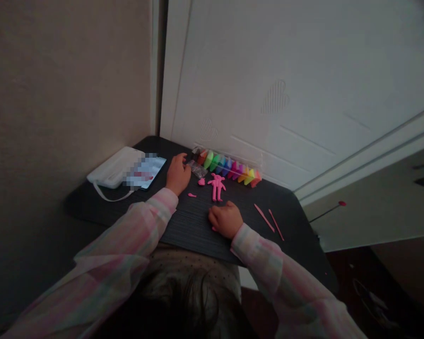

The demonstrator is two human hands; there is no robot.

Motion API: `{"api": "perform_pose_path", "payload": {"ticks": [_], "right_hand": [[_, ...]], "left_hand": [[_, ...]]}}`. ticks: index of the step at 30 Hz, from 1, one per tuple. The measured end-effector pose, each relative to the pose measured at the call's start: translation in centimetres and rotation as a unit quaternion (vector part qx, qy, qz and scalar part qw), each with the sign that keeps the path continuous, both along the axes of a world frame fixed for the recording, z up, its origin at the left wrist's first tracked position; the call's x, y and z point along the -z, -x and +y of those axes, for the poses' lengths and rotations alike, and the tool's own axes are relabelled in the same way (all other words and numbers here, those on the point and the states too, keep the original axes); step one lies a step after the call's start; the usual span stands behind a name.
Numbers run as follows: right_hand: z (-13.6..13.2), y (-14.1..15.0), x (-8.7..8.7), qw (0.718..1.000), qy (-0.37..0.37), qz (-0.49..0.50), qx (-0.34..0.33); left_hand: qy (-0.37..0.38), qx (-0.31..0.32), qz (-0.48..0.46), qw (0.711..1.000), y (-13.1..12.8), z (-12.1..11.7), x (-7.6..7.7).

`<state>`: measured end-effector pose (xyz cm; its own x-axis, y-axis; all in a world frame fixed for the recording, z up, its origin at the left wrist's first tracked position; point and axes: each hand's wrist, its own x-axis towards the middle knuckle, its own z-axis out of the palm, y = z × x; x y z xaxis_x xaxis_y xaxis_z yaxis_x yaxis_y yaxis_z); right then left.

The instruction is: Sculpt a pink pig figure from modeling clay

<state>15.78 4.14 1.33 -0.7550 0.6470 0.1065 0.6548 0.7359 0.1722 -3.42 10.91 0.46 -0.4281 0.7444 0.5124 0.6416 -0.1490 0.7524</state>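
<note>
A pink clay figure (216, 187) with long ears, arms and legs lies flat on the dark table. Just in front of it, my right hand (226, 220) is closed against the tabletop, and a bit of pink clay (214, 229) shows under its fingers. My left hand (178, 174) rests on the table with fingers apart, close to a clear crinkled plastic bag (197, 169). Between the bag and the figure sits a small pink clay lump (201, 181). A thin pink piece (191, 195) lies to the right of my left wrist.
Behind the figure stands a clear tray (261, 165) of colourful clay packs. Two pink modelling tools (264, 217) lie at the right. A lit phone (150, 173) and a white case-like object (115, 165) with a strap occupy the left. A white panel (304, 56) borders the table's back.
</note>
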Motion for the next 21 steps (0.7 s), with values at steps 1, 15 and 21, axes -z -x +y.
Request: {"api": "perform_pose_path", "payload": {"ticks": [1, 15, 21], "right_hand": [[0.2, 0.0, 0.0, 1.0, 0.0, -0.001, 0.008], [-0.9, 0.1, 0.1, 0.998, 0.026, -0.006, -0.064], [0.2, -0.1, 0.0, 1.0, 0.009, 0.003, 0.014]], "left_hand": [[0.001, -0.001, 0.0, 1.0, 0.0, 0.0, 0.0], [-0.002, 0.001, -0.004, 1.0, 0.0, 0.1, -0.1], [-0.001, -0.002, -0.007, 1.0, 0.1, 0.2, -0.1]]}}
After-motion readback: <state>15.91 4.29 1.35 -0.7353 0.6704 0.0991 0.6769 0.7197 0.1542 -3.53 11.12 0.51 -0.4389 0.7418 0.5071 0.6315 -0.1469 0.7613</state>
